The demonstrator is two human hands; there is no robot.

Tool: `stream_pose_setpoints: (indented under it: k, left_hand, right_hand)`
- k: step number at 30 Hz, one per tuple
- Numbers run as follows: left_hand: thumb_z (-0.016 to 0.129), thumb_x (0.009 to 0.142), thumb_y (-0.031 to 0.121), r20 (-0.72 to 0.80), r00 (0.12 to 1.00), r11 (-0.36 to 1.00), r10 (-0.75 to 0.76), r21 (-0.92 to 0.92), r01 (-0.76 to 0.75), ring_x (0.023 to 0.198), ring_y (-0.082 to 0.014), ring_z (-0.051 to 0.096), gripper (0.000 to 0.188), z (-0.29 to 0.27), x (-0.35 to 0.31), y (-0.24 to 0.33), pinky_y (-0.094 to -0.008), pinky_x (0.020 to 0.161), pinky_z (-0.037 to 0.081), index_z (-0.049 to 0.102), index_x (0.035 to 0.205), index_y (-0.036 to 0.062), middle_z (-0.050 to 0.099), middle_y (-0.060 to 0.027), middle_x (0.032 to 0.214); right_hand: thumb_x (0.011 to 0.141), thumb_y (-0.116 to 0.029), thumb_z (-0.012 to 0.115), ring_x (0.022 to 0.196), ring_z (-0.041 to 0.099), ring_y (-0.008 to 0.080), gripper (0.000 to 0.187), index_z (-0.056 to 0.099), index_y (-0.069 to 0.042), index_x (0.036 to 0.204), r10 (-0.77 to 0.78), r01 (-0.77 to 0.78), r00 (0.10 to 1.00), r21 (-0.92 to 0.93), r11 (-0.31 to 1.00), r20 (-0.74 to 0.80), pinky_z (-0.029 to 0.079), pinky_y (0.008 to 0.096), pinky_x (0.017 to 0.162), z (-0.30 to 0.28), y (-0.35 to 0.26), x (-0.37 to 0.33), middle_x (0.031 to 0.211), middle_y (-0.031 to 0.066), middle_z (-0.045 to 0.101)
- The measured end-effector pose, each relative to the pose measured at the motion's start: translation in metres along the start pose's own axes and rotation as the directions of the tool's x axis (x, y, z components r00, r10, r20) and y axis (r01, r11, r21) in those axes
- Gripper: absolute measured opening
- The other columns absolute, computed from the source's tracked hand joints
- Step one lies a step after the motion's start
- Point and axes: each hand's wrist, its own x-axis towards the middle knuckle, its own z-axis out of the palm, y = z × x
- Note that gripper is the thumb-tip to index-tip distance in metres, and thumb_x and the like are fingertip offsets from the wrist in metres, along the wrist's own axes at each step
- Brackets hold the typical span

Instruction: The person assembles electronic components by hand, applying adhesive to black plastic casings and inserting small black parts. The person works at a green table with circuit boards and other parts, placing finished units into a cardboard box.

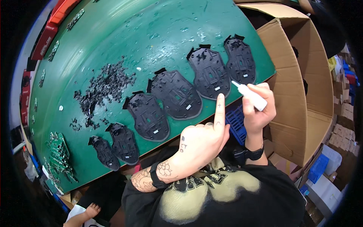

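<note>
Several black molded plastic shells, shaped like computer mouse bases, lie in a slanting row along the table's near edge. My left hand (200, 140) stretches its index finger to the lower rim of one shell (211, 72); the other fingers are curled, and nothing shows in them. In my right hand (259, 109) is a small white squeeze bottle (252, 97) with a thin nozzle. Its tip points up and left, near the gap between that shell and the rightmost shell (241, 60). Each shell carries a small white label near its rounded end.
A heap of small black plastic pieces (104, 85) lies on the green table (170, 41). Stacked green circuit boards (58, 153) stand at the left. An open cardboard box (287, 87) is at the right, a blue crate (237, 123) below the edge. Another person's hand (92, 210) shows lower left.
</note>
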Motion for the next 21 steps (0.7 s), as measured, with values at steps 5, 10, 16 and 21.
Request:
stream_pose_setpoints:
  k: [5,10,16,21]
  left_hand:
    - [0.065,0.084,0.034,-0.04,0.999,0.998,0.006,0.056,-0.003,0.031,-0.0134,0.044,0.081,0.003,0.001,0.0,-0.0298,0.034,0.037,0.029,0.144,-0.0081,0.041,0.0034,0.04]
    - [0.066,0.083,0.034,-0.041,0.999,0.996,0.006,0.085,-0.002,0.031,-0.0114,0.042,0.081,0.005,0.0,-0.001,-0.0283,0.035,0.037,0.031,0.144,-0.0068,0.04,0.0045,0.04]
    - [0.066,0.083,0.033,-0.04,0.999,0.995,0.006,0.096,-0.002,0.031,-0.0112,0.042,0.081,0.004,0.0,0.0,-0.0281,0.035,0.037,0.031,0.144,-0.006,0.04,0.0046,0.04]
    - [0.067,0.083,0.032,-0.007,1.0,0.997,-0.022,0.078,0.022,0.032,-0.013,0.043,0.08,0.003,0.0,0.001,-0.029,0.036,0.038,0.031,0.144,-0.0052,0.041,0.0028,0.041]
  right_hand:
    - [0.074,0.003,0.066,0.073,0.054,0.0125,0.022,0.063,0.003,0.096,0.071,-0.07,0.992,0.018,0.997,-0.101,0.045,0.0242,0.063,-0.019,0.013,0.008,0.083,0.0067,0.06]
    - [0.074,0.002,0.067,0.071,0.055,0.0111,0.022,0.063,0.001,0.096,0.119,-0.12,0.992,-0.022,0.992,-0.047,0.045,0.0234,0.062,-0.021,0.015,0.009,0.081,0.0052,0.058]
    - [0.074,0.001,0.068,0.07,0.056,0.0121,0.022,0.064,0.0,0.095,0.103,-0.105,0.994,-0.058,0.993,-0.045,0.046,0.0241,0.062,-0.021,0.018,0.01,0.081,0.0057,0.058]
    - [0.074,0.0,0.068,0.071,0.056,0.0125,0.021,0.064,0.0,0.095,0.085,-0.087,0.996,-0.084,0.993,-0.029,0.046,0.0242,0.063,-0.022,0.016,0.011,0.082,0.0064,0.058]
